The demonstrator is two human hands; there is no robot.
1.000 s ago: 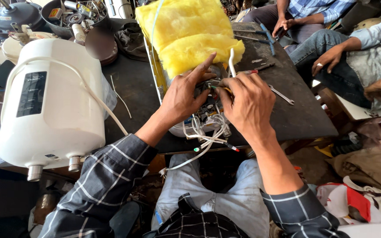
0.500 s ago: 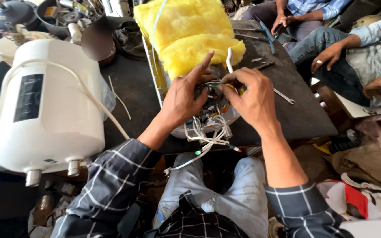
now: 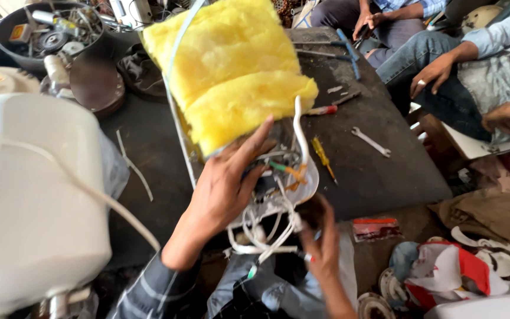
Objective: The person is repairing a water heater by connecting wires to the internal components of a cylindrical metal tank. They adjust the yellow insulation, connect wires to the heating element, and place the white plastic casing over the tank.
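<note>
Both hands work at the wired end of a yellow-insulated tank on a dark table.

The tank [image 3: 231,77], wrapped in yellow wool, lies on the table [image 3: 379,171] beside a white heater casing [image 3: 30,201]. The left hand [image 3: 225,189], fingers spread, presses flat against the tank's near end, over the white wire bundle [image 3: 267,218]. The right hand [image 3: 323,242] sits just below, fingers curled at the hanging wires; whether it pinches one I cannot tell. A small spanner [image 3: 371,142] lies well to the right.
</note>
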